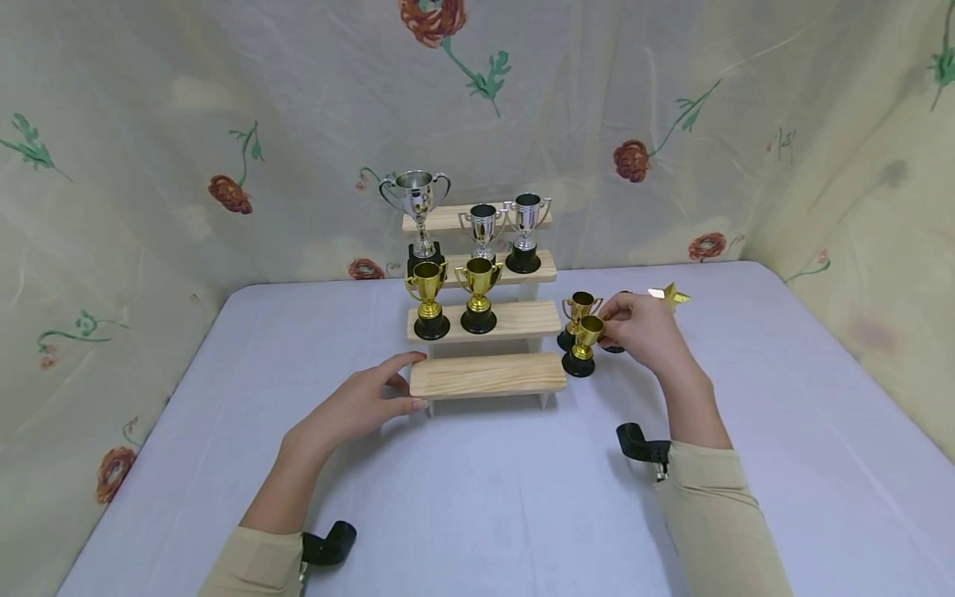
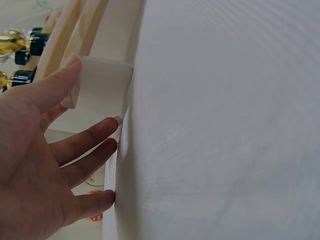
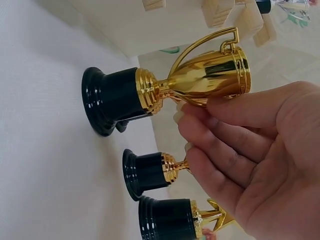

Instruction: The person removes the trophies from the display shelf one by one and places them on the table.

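My right hand (image 1: 647,330) pinches a small gold trophy cup (image 3: 207,77) by its handle, thumb and fingertips at the side of the bowl. Its black base is close over the table, just right of the wooden tiered display stand (image 1: 488,377). Over at the stand's left end, my left hand (image 1: 366,400) grips the lowest step between thumb and index finger; the other fingers spread loosely in the left wrist view. Two gold cups (image 1: 479,286) stand on the second step. Higher up are a large silver cup (image 1: 416,199) and two smaller silver cups (image 1: 526,217).
Behind the held cup is another gold trophy cup (image 1: 579,308). A gold star trophy (image 1: 674,295) stands at the back right, partly hidden by my right hand. The white cloth-covered table (image 1: 492,497) reaches back to a flower-patterned curtain (image 1: 313,124).
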Action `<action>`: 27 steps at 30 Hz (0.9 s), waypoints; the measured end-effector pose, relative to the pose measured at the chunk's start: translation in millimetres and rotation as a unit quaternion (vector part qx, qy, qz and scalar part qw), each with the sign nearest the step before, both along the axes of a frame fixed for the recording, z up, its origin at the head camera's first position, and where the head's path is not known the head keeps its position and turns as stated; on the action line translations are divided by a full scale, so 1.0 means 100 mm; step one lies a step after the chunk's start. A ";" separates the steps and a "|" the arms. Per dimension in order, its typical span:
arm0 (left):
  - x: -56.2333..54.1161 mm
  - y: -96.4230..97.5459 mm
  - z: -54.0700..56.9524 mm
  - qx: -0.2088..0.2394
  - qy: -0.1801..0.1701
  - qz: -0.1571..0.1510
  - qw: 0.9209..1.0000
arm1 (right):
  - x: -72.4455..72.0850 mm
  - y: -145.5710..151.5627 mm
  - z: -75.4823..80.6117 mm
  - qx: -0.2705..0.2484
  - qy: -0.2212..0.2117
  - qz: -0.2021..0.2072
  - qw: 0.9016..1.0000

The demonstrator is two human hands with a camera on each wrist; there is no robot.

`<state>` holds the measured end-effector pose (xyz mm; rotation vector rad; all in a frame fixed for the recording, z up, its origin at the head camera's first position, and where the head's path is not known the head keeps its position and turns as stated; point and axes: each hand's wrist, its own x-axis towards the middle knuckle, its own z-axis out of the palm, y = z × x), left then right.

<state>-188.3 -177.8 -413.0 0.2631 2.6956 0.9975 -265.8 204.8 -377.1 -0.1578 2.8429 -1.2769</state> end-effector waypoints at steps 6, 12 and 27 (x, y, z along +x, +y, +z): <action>0.01 0.00 0.00 0.002 -0.002 0.001 1.000 | 0.00 0.01 0.02 0.019 -0.006 -0.007 1.000; 0.01 0.00 0.01 0.001 0.000 0.000 1.000 | 0.01 0.01 0.03 0.031 -0.017 -0.007 0.999; 0.02 0.00 0.02 0.003 -0.002 0.001 1.000 | 0.08 0.07 0.16 0.105 -0.019 0.033 0.994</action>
